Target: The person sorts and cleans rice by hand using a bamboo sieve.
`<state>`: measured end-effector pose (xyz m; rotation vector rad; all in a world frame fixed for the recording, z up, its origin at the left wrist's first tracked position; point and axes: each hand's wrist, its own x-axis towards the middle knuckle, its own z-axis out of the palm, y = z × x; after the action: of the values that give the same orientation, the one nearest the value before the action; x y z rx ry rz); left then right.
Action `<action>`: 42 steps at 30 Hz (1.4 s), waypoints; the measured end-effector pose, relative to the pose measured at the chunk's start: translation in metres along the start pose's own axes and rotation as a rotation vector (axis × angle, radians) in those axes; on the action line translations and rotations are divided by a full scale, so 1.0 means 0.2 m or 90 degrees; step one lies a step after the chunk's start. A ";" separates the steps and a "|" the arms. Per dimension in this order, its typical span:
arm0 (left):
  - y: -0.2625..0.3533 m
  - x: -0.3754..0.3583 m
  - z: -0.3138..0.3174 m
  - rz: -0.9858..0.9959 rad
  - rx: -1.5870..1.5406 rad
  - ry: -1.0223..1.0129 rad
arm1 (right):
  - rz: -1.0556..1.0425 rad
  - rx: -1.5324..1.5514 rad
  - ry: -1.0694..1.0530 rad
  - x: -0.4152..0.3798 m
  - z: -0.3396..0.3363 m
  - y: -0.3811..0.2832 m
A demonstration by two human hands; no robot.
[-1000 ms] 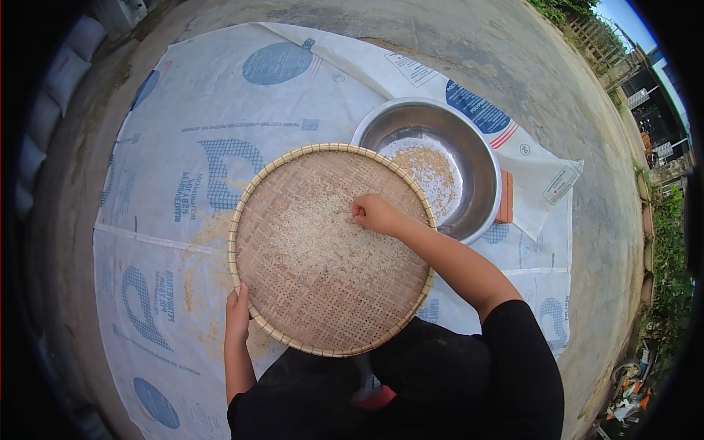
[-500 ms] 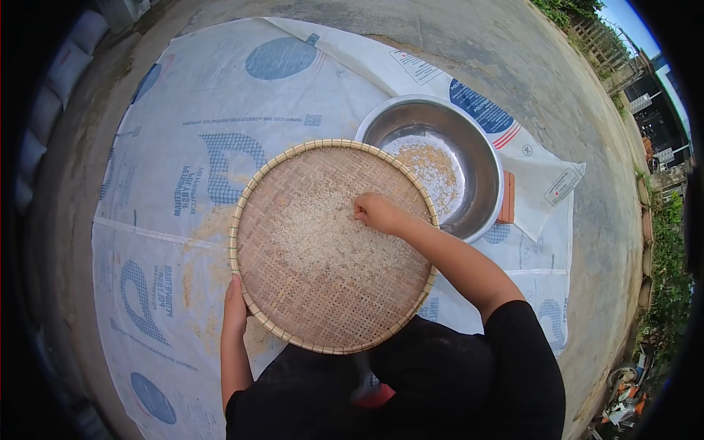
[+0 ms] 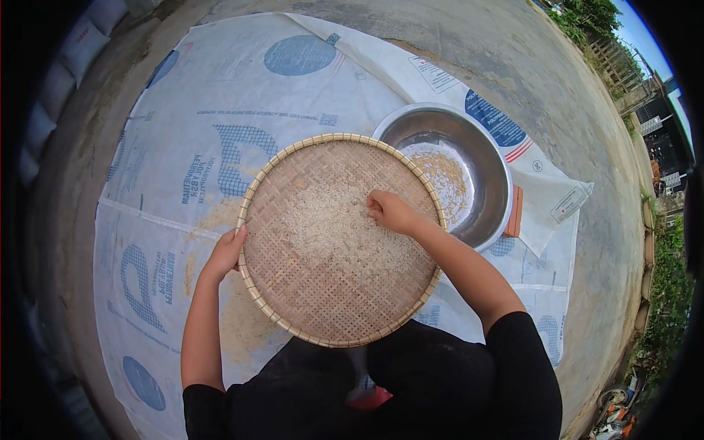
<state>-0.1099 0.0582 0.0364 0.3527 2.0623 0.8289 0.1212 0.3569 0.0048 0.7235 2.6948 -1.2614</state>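
Note:
A round woven bamboo tray [image 3: 330,308] with a bound rim lies over my lap, and pale grains [image 3: 315,220] are spread across its upper middle. My left hand [image 3: 229,253] grips the tray's left rim, thumb on top and fingers hidden beneath. Over the grains, right of the tray's centre, my right hand [image 3: 392,211] is closed with its fingertips pinched together; whatever they hold is too small to make out. Behind the tray at the right, a metal basin [image 3: 493,183] holds some yellowish grains or husks [image 3: 444,176].
A white printed sheet [image 3: 161,198] covers the ground, with scattered husks left of the tray. A reddish brick [image 3: 515,211] touches the basin's right side. White sacks [image 3: 81,51] stand at the far left; plants [image 3: 664,293] and a motorbike [image 3: 616,407] are at the right.
My left hand has moved up along the tray's left rim, and more of the forearm shows. My right hand remains pinched over the grains. The view has shifted slightly.

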 end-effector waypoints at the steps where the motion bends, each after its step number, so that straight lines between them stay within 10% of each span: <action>1: -0.01 0.04 -0.02 -0.001 -0.001 -0.001 | -0.010 -0.005 -0.005 0.00 0.00 0.01; 15: 0.00 0.10 -0.03 -0.038 0.042 -0.031 | -0.033 0.052 -0.018 -0.03 -0.09 -0.01; 21: -0.19 0.18 -0.01 0.038 -0.042 0.002 | 0.125 0.154 0.336 -0.14 -0.44 0.28; 26: -0.15 0.15 0.00 0.053 -0.025 0.020 | 0.147 -0.228 0.536 -0.23 -0.52 0.37; 34: -0.09 0.12 -0.01 0.059 -0.012 0.037 | -0.140 -0.034 0.017 -0.06 -0.09 -0.12; 42: -0.12 0.16 0.01 0.099 -0.007 0.059 | -0.162 -0.108 -0.101 -0.01 0.06 -0.16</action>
<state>-0.1259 0.0587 -0.0011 0.4813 2.1355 0.9667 0.1074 0.3285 0.0205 0.2559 2.7814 -1.0635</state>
